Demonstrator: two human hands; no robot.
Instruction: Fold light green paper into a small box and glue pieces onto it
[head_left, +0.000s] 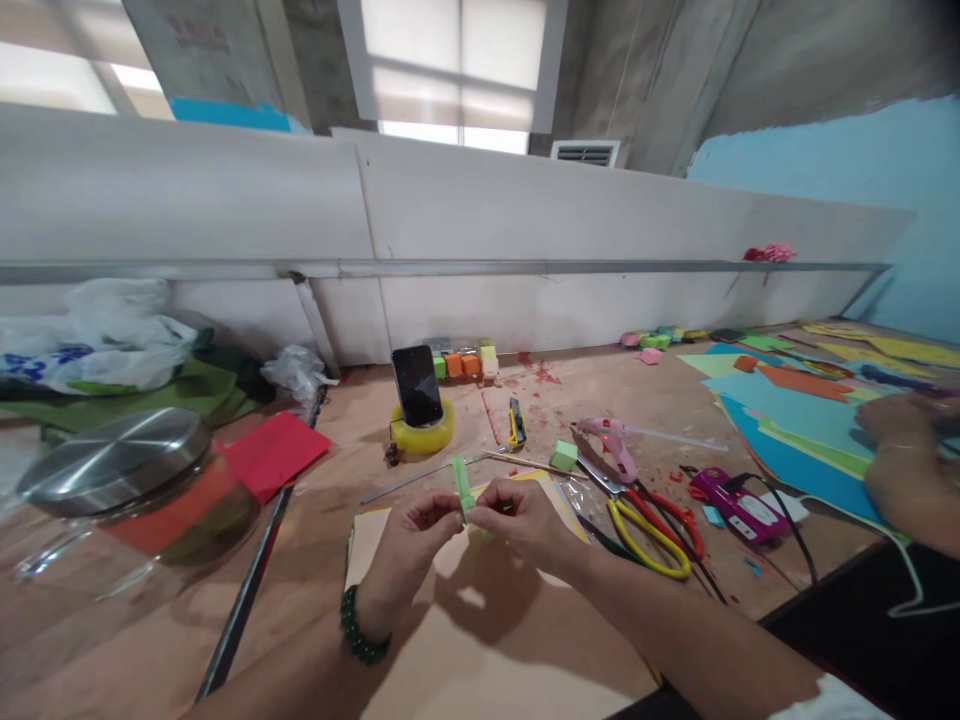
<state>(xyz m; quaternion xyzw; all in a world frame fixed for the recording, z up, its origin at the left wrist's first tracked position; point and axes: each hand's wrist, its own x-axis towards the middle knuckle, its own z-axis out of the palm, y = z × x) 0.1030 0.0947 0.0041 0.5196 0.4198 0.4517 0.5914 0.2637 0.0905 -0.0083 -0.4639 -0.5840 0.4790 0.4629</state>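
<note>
Between my two hands is a narrow light-green paper strip (460, 478), folded or bent near its lower part. My left hand (420, 530), with a green bead bracelet (361, 628) at the wrist, pinches the strip from the left. From the right, my right hand (521, 520) pinches the same piece with thumb and forefinger. Both hands are just above a stack of cream paper sheets (480, 650). A small green paper cube (564, 456) sits beyond my right hand, next to a thin wooden stick (529, 461).
Scissors with yellow handles (649, 540), a pink glue gun (611, 445) and a purple power strip (742, 508) lie to the right. A phone (417, 386) leans on a yellow tape roll (424, 430). At left stands a lidded glass jar (165, 520). Another person's hand (907, 430) rests over coloured paper.
</note>
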